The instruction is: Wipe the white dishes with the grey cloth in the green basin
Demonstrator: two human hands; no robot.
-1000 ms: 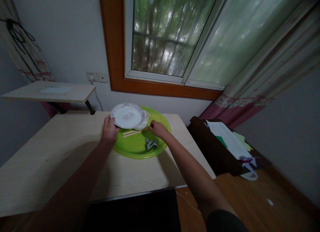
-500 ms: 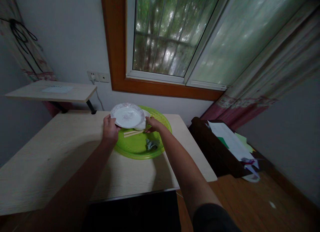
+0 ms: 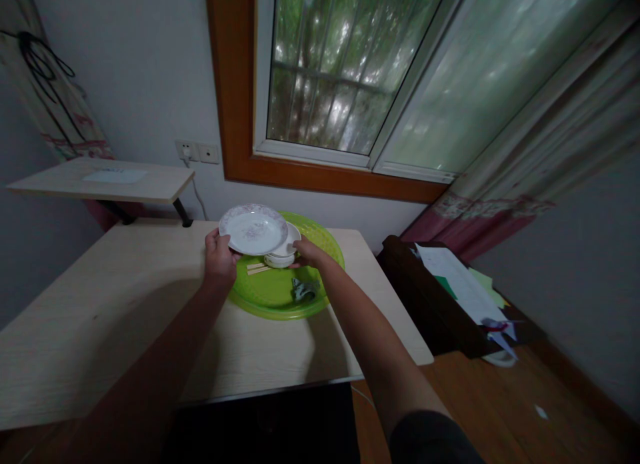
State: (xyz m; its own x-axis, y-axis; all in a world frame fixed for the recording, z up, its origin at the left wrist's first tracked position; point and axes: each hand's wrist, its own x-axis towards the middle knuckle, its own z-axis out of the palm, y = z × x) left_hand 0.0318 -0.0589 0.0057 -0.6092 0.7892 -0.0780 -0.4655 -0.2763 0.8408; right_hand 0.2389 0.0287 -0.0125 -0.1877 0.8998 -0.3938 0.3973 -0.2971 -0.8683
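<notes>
My left hand (image 3: 220,256) grips the left rim of a white plate (image 3: 253,231) with a floral pattern, held above a round green tray (image 3: 260,307). At its right, my right hand (image 3: 306,251) is closed on the edge of a small white bowl (image 3: 286,243), partly hidden under the plate. Another white bowl (image 3: 279,261) shows just beneath that one; whether they touch is hard to tell. A pair of chopsticks (image 3: 257,269) lies on the tray, one end behind the bowls. Nearer me on the tray is a crumpled grey-green cloth (image 3: 304,289).
The tray stands on a pale wooden table (image 3: 150,317). A raised shelf (image 3: 165,187) on black legs holds a paper at the left. Behind are a wall socket (image 3: 197,152) and a window. Right of the table, a dark cabinet (image 3: 425,304) carries papers.
My right hand and the small bowl have shifted slightly, so the lower bowl now shows more and covers part of the chopsticks. The plate has moved slightly left.
</notes>
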